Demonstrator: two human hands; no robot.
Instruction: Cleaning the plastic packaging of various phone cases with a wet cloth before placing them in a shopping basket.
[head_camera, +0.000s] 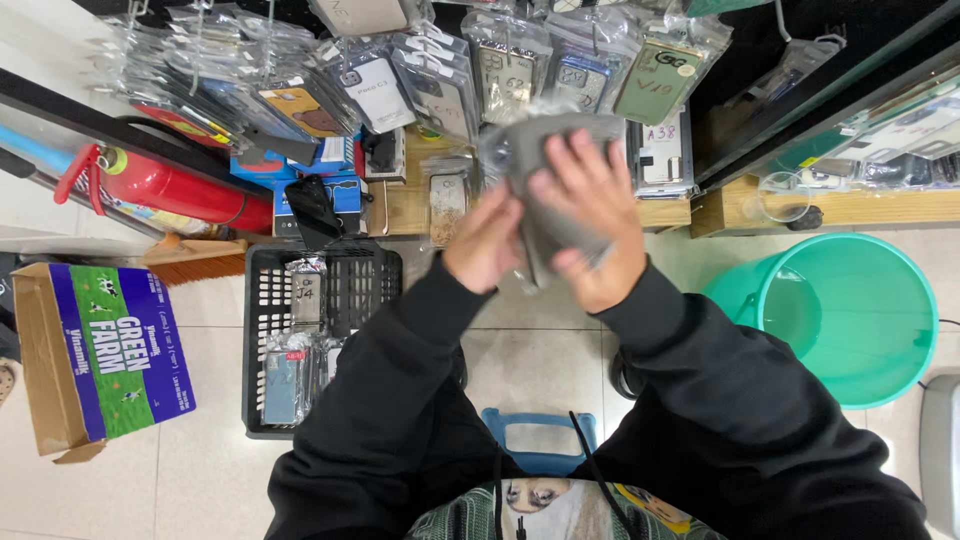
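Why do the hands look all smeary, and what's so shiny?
Head view: the left hand and right hand are motion-blurred around the grey case; light glares off the hanging plastic bags; the bucket and box stay sharp; edges bend slightly.

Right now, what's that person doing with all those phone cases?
A person in a black sleeved top holds a grey phone case in a clear plastic bag with both hands: the left hand grips its side, the right hand lies over its front. Bagged cases hang on the rack ahead, a black crate and a green bucket stand on the floor.
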